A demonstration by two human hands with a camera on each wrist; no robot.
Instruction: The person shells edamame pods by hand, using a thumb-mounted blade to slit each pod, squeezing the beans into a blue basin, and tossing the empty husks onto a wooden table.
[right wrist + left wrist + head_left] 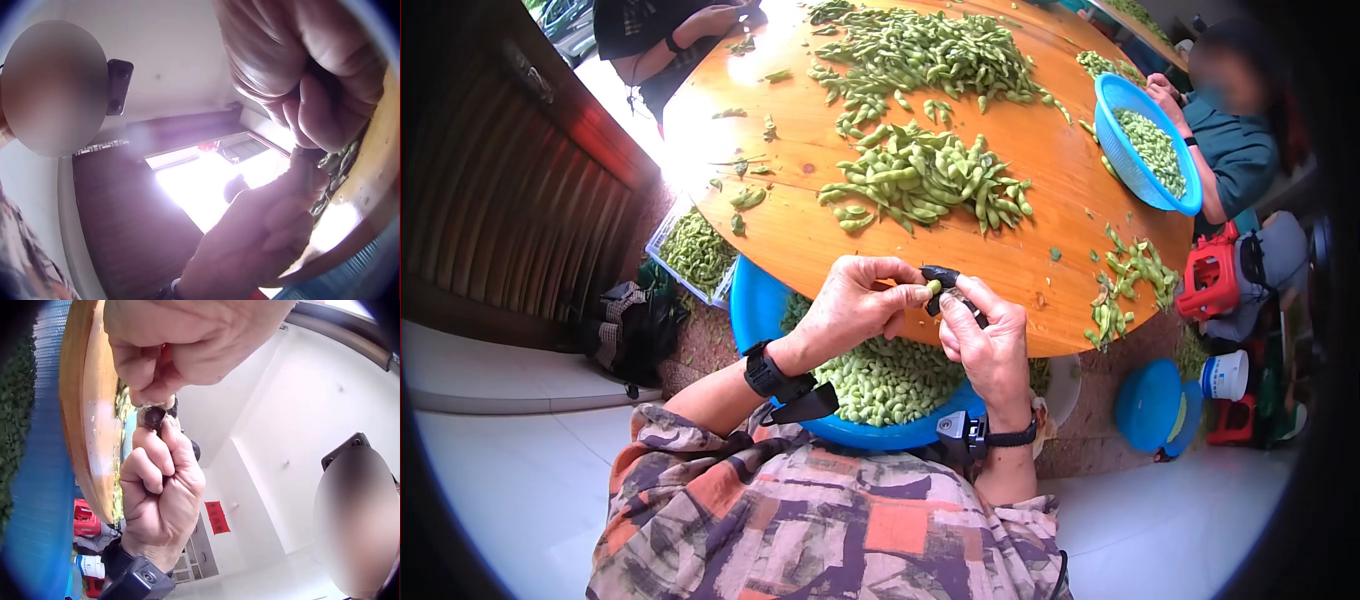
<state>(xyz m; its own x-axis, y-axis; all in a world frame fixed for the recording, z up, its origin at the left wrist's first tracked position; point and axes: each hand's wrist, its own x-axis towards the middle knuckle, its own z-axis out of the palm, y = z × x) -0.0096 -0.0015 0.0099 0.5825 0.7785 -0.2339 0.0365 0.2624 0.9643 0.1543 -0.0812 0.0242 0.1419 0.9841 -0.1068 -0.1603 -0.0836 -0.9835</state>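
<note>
Above the table's near edge, both hands meet at a small green pod point(934, 287). My left hand point(855, 305) pinches one end between thumb and forefinger. Black pieces point(941, 274) sit at the thumb and forefinger of my right hand point(990, 345), which closes on the pod's other side. In the left wrist view, a dark hollow piece point(154, 417) shows between the left hand point(194, 350) and the curled right hand point(162, 481). The right wrist view has the right hand point(300, 69) over the left hand point(256, 231), the pod hidden. Below is a blue basin point(750, 310) of shelled beans point(890, 385).
Pod heaps point(915, 175) lie on the wooden table point(790, 150), with loose husks point(1135, 275) at the right. A blue basket point(1113, 125) of beans stands near a seated person point(1235, 150). Another person is at the upper left. A white crate point(662, 232) of pods sits left of the basin.
</note>
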